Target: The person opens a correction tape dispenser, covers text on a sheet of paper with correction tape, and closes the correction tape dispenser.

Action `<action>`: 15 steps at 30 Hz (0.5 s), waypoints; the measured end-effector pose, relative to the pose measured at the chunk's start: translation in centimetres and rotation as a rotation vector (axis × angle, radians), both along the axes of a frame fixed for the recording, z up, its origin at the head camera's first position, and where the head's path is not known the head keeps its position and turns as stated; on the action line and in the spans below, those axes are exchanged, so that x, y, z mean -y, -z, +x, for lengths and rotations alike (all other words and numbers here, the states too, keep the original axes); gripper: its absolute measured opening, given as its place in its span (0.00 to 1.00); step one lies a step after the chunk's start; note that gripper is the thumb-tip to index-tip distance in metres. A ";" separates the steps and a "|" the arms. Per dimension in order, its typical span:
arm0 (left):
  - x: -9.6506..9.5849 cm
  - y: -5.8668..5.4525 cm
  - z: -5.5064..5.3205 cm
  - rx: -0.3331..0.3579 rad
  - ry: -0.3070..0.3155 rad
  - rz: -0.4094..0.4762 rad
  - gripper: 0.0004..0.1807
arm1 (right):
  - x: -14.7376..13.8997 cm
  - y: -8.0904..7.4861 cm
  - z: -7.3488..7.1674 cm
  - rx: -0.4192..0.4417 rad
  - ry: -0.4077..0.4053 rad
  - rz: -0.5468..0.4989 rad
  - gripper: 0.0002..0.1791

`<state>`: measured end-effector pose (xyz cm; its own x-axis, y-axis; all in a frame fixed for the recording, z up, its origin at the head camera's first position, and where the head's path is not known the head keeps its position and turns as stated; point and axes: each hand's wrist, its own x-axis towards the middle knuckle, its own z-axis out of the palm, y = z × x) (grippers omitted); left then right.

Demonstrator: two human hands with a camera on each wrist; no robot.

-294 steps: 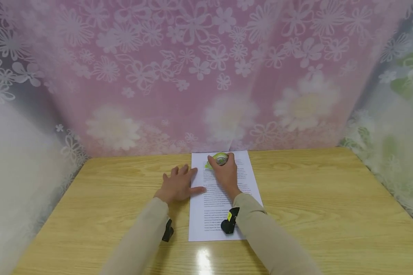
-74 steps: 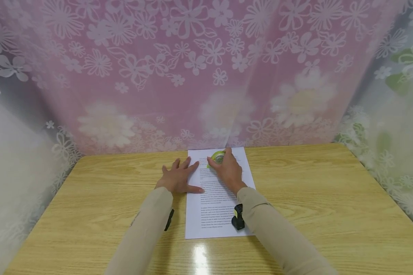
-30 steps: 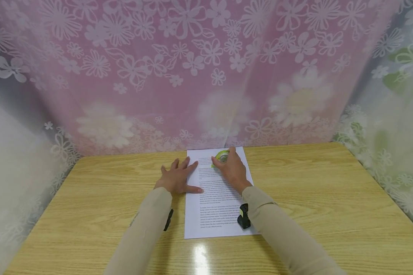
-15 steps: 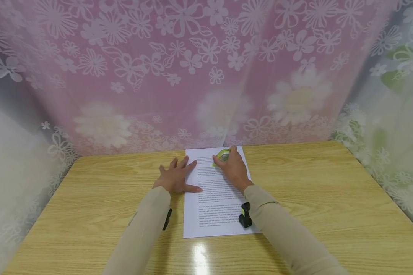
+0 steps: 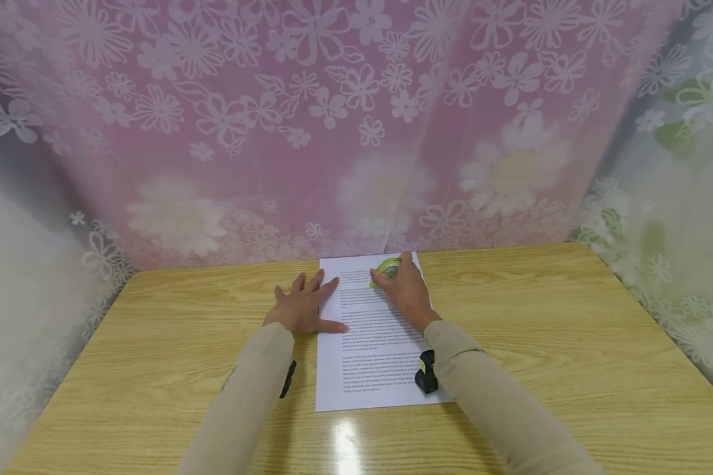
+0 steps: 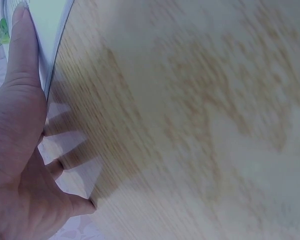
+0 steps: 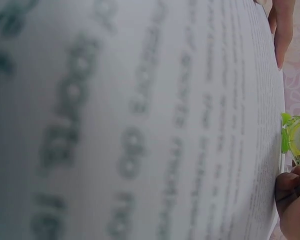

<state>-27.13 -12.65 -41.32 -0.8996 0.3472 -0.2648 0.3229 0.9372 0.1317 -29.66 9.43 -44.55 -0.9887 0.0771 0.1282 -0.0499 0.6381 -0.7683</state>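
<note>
A green, clear-bodied correction tape [image 5: 386, 266] is held in my right hand [image 5: 408, 295], pinched between thumb and fingers. Its tip is down at the upper printed lines of a white paper [image 5: 333, 389], right of the middle of those lines. The right wrist view shows the correction tape [image 7: 299, 136] with its green tip at the page surface. My left hand [image 5: 300, 310] lies spread over the paper's left edge, thumb and index fingertip on the page margin, other fingers on the wood. In the left wrist view the left thumb [image 6: 24, 55] reaches straight along the page.
The wooden table [image 5: 541, 343] stretches out on both sides of the paper. Behind it hangs a pink flowered curtain [image 5: 273, 165], close to the table's back edge and the paper's top. Pale flowered cloth [image 5: 689, 231] hangs at the right. A black wrist camera [image 5: 426, 373] sits over the lower page.
My right hand has slid the correction tape rightward across the page's upper lines, slowly. My left hand stays spread at the paper's left edge. The head view has shifted slightly.
</note>
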 end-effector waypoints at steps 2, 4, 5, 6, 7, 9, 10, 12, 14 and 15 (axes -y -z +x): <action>0.0 0.0 0.0 0.002 0.001 -0.001 0.56 | -0.1 0.0 0.0 0.006 -0.002 -0.004 0.34; 0.0 0.0 0.0 0.004 0.001 -0.004 0.56 | -0.2 0.0 0.0 0.009 0.001 -0.007 0.35; 0.0 0.0 0.0 0.004 0.002 -0.003 0.56 | -0.2 -0.1 0.0 0.009 0.001 -0.009 0.35; 0.0 0.0 0.0 0.006 0.001 -0.005 0.56 | -0.3 -0.1 0.0 0.012 0.001 -0.012 0.35; 0.0 0.0 -0.1 0.009 -0.001 -0.008 0.56 | -0.3 -0.2 0.0 0.015 0.001 -0.013 0.35; 0.0 -0.1 -0.1 0.008 0.000 -0.007 0.56 | -0.5 -0.2 0.0 0.018 0.002 -0.017 0.36; 0.0 -0.1 -0.1 0.007 0.001 -0.007 0.56 | -0.5 -0.2 0.0 0.020 0.002 -0.018 0.36; 0.0 0.0 -0.1 0.009 0.000 -0.014 0.56 | -0.6 -0.3 0.0 0.024 0.001 -0.018 0.36; 0.0 0.0 -0.1 0.002 0.001 -0.013 0.56 | -0.8 -0.3 0.0 0.025 -0.003 -0.019 0.36; 0.0 0.0 -0.1 0.001 0.002 -0.016 0.56 | -0.8 -0.2 -0.1 0.026 -0.007 -0.023 0.36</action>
<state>-27.25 -12.64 -41.36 -0.8988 0.3445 -0.2709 0.3245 0.9386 0.1171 -29.73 10.25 -44.30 -0.9923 0.0723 0.1007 -0.0344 0.6201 -0.7838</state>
